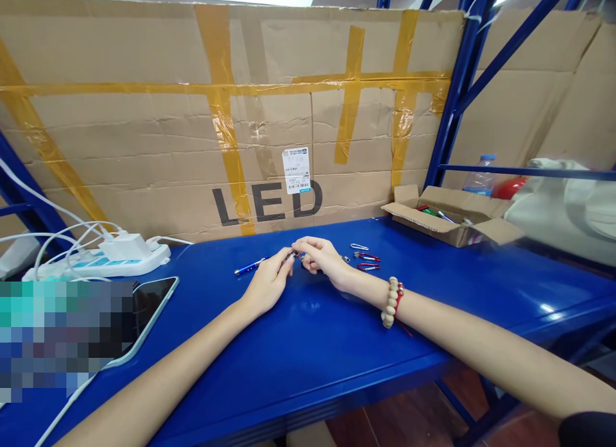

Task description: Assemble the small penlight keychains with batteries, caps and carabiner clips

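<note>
Above the blue tabletop, my left hand [270,279] and my right hand [323,260] meet with their fingertips pinched together. Between them is a small metal piece [295,254], mostly covered by the fingers; its exact kind is too small to make out. Just left of my left fingers lies a slim blue pen-like stick [250,266] with metal ends. To the right of my right hand lie a silver carabiner [359,247] and two red carabiners [368,267], one with a metal bit attached. Wooden beads and a red cord circle my right wrist.
A phone [158,309] and a white power strip [158,258] with plugs and cables occupy the left side. An open cardboard box [423,224] with pens stands at the back right. A tall cardboard sheet [269,126] marked LED closes off the back, beside blue rack posts [450,113].
</note>
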A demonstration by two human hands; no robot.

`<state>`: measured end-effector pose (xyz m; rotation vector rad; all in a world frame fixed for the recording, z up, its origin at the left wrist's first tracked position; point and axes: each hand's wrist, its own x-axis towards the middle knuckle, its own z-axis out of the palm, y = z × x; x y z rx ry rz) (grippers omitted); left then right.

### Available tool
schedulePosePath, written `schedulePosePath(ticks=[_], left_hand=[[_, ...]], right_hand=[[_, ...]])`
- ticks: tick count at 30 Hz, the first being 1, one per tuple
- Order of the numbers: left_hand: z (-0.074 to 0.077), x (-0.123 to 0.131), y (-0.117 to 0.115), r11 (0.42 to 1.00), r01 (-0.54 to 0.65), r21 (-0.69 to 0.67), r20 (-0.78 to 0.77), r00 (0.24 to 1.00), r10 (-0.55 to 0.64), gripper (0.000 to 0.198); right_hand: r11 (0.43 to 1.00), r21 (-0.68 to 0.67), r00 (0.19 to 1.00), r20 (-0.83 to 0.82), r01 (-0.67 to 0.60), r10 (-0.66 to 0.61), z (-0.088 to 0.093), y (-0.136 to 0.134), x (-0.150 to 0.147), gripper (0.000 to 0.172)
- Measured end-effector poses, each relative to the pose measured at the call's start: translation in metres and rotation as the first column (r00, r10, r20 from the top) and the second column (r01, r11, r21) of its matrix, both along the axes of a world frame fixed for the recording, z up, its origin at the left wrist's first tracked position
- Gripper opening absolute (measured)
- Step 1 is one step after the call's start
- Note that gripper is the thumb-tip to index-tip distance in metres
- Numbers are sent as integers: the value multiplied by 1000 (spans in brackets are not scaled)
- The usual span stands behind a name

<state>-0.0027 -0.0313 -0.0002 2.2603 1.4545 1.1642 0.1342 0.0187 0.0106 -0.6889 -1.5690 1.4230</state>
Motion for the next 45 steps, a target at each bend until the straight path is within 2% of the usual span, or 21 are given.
schedulePosePath(ticks=[11,19,28,34,45], left_hand=[[-4,-2,2,1000,1,12,-83,997,0,21],[-5,-3,2,1000,20,13,-75,997,-19,20],[-6,-3,4,1000,10,12,-67,998,-9,21],[-7,-4,5,1000,0,21,-54,999,1,24],[-6,-4,4,1000,-8,23,-27,1000,8,23]], right_hand=[[1000,-10,1000,-3,3,-3,-2,-1,-2,24],[1000,-12,1000,7,19,-19,0,-2,-1,24],[993,114,993,115,15,-28,-4,4,-2,24],[981,195,992,125,-10,-15,-6,9,1,29],[990,138,992,120,25,-42,-5,6,2,32]])
